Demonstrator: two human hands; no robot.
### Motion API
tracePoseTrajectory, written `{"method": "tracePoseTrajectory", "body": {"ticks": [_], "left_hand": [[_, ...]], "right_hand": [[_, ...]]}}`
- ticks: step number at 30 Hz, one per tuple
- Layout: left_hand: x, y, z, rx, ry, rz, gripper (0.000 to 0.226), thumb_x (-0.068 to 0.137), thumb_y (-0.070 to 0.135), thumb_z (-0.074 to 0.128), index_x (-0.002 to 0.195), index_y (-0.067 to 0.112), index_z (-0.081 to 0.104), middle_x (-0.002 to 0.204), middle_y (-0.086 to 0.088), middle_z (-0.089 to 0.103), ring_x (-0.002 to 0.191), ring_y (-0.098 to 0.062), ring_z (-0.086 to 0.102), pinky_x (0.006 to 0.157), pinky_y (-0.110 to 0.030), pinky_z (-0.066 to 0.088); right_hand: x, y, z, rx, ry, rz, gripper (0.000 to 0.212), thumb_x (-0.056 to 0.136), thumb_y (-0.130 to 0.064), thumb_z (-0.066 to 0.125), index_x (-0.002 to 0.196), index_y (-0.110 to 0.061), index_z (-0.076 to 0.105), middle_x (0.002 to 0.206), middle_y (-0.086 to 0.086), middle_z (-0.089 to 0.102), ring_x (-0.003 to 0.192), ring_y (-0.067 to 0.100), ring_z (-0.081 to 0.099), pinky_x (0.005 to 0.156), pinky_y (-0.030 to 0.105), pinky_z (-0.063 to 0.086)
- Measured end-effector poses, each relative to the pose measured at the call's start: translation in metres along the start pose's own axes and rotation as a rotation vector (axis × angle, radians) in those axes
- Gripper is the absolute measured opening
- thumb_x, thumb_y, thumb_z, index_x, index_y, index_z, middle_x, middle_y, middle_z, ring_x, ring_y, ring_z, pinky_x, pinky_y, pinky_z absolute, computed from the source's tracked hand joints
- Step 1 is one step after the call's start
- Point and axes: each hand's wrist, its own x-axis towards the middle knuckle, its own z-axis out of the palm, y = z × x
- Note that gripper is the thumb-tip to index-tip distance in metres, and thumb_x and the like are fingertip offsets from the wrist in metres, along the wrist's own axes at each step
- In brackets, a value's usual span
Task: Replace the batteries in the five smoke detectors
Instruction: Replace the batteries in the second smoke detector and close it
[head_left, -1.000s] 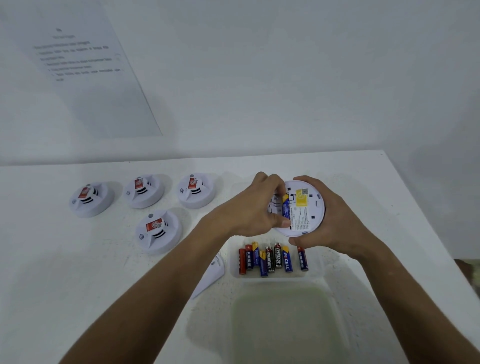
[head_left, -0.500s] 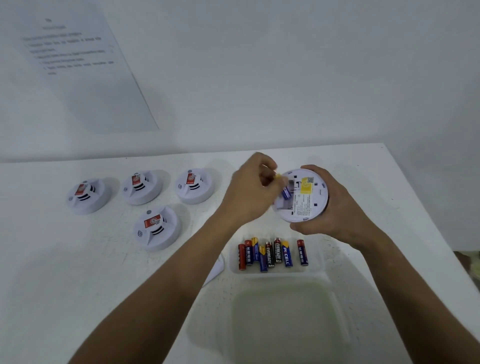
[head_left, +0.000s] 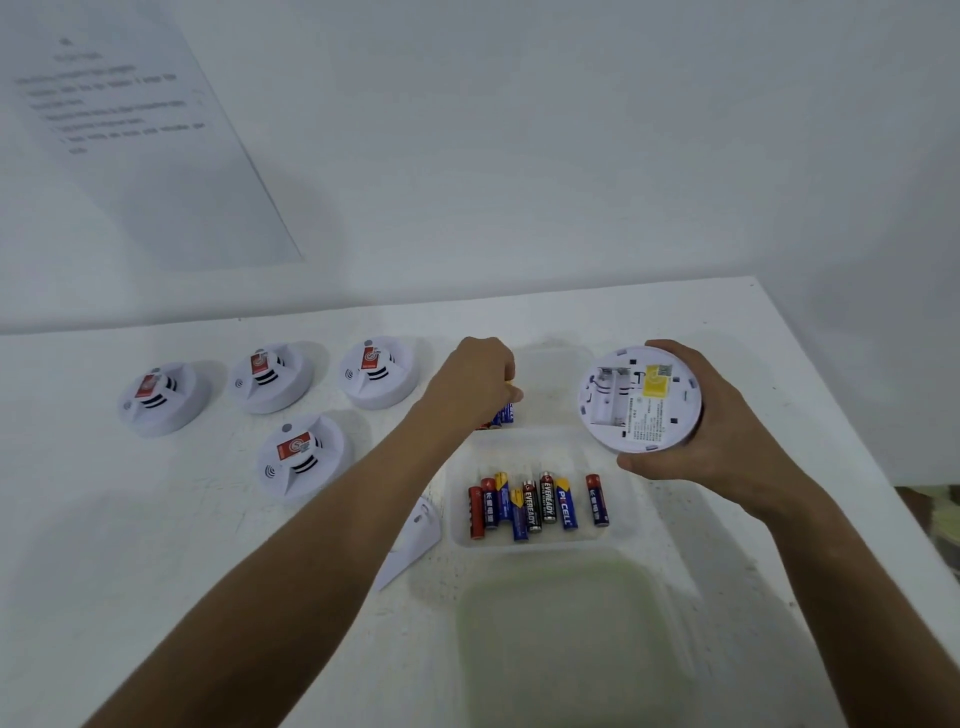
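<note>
The right hand (head_left: 727, 436) gripped a white smoke detector (head_left: 640, 397) from its right side and underneath, fingers curled round the rim, holding it above the white table (head_left: 156, 545) with its back tilted toward the camera. The battery bay (head_left: 610, 397) in that back stood open and bare — metal springs showed at its far end — and a yellow sticker (head_left: 655, 383) sat just to the right of it.

Well to the left of the detector, the left hand (head_left: 480, 387) hung with its fingers curled downward round a small cluster of batteries (head_left: 503, 415); only their blue and red lower ends showed beneath the fingers. This hand was over the near left corner of a clear plastic tray (head_left: 550, 358) at the back of the table.

Nearer the camera, a second clear tray (head_left: 621, 519) held a row of loose batteries (head_left: 535, 504) lying side by side — red, blue, and black ones. A larger translucent container (head_left: 566, 649) sat nearer still. A white pointed piece of plastic (head_left: 413, 543) lay on the table just left of the battery tray.

Further left, four more smoke detectors rested face up: three in a back row (head_left: 163, 397) (head_left: 271, 376) (head_left: 379, 371), one (head_left: 301, 454) in front. A printed sheet (head_left: 135, 135) hung on the wall, its text too blurred to read.
</note>
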Motion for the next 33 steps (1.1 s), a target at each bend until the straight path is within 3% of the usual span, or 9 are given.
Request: {"method": "tracePoseTrajectory", "body": {"ticks": [4,7,11,14,18,21,25,28,33], "left_hand": [[-0.001,-0.003,0.002,0.105,-0.020,0.000,0.035,0.091,0.029,0.064,0.118,0.007,0.064,0.116,-0.010,0.065,0.100,-0.024,0.061,0.081,-0.029,0.047],[-0.016,-0.001,-0.003,0.022,0.056,0.000,0.034,0.093,0.028,0.061,0.122,0.010,0.061,0.117,-0.007,0.064,0.098,-0.021,0.060,0.082,-0.027,0.047],[-0.060,0.020,-0.002,-0.186,0.180,0.079,0.028,0.092,0.031,0.062,0.115,0.015,0.063,0.096,0.000,0.066,0.076,-0.009,0.054,0.070,-0.019,0.041],[-0.083,0.032,0.011,-0.263,0.069,0.095,0.027,0.089,0.037,0.065,0.109,0.019,0.065,0.086,0.005,0.062,0.068,-0.002,0.053,0.066,-0.019,0.048],[-0.086,0.042,0.033,-0.206,-0.149,0.100,0.047,0.087,0.041,0.066,0.129,0.020,0.060,0.119,-0.002,0.064,0.102,-0.015,0.060,0.088,-0.029,0.048],[-0.083,0.049,0.044,-0.150,-0.219,0.110,0.050,0.085,0.040,0.067,0.131,0.020,0.060,0.124,-0.004,0.063,0.112,-0.021,0.059,0.094,-0.036,0.049],[-0.079,0.048,0.051,-0.197,-0.229,0.136,0.030,0.083,0.040,0.069,0.099,0.015,0.073,0.091,-0.004,0.068,0.085,-0.019,0.062,0.074,-0.034,0.053],[-0.079,0.047,0.052,-0.299,-0.239,0.093,0.026,0.081,0.035,0.072,0.101,0.018,0.074,0.090,0.000,0.068,0.081,-0.016,0.062,0.065,-0.026,0.048],[-0.085,0.049,0.049,-0.449,-0.173,0.027,0.026,0.076,0.028,0.080,0.095,0.018,0.064,0.082,0.001,0.069,0.056,-0.005,0.056,0.046,-0.020,0.040]], "right_hand": [[-0.002,0.001,-0.003,-0.005,0.006,0.001,0.091,0.050,-0.019,0.088,0.131,-0.032,0.047,0.120,-0.019,0.061,0.113,0.001,0.059,0.087,0.009,0.049],[-0.004,-0.001,-0.004,-0.004,0.001,0.000,0.096,0.048,-0.029,0.088,0.134,-0.028,0.047,0.124,-0.015,0.061,0.115,0.005,0.059,0.088,0.012,0.050],[-0.012,-0.002,-0.007,0.003,0.006,0.002,0.096,0.047,-0.032,0.088,0.133,-0.030,0.047,0.119,-0.021,0.060,0.113,0.002,0.059,0.086,0.010,0.049],[-0.019,-0.002,-0.008,0.006,0.015,0.026,0.100,0.045,-0.040,0.085,0.135,-0.025,0.046,0.120,-0.018,0.061,0.112,0.001,0.058,0.086,0.010,0.049],[-0.025,-0.003,-0.009,-0.004,0.019,0.018,0.099,0.046,-0.041,0.084,0.136,-0.022,0.047,0.126,-0.010,0.060,0.113,0.003,0.059,0.088,0.011,0.049],[-0.031,-0.004,-0.011,-0.004,0.015,0.022,0.100,0.046,-0.040,0.085,0.136,-0.023,0.046,0.125,-0.012,0.060,0.115,0.005,0.059,0.088,0.013,0.050],[-0.039,-0.003,-0.015,0.001,0.022,0.037,0.100,0.044,-0.039,0.085,0.135,-0.026,0.046,0.119,-0.022,0.060,0.113,0.000,0.058,0.085,0.009,0.049],[-0.044,-0.004,-0.018,0.012,0.028,0.047,0.099,0.043,-0.039,0.085,0.133,-0.031,0.046,0.119,-0.023,0.060,0.112,0.000,0.058,0.084,0.010,0.050],[-0.047,-0.004,-0.015,0.028,0.032,0.047,0.097,0.043,-0.038,0.085,0.132,-0.033,0.047,0.118,-0.022,0.061,0.112,0.002,0.059,0.084,0.011,0.051]]}}
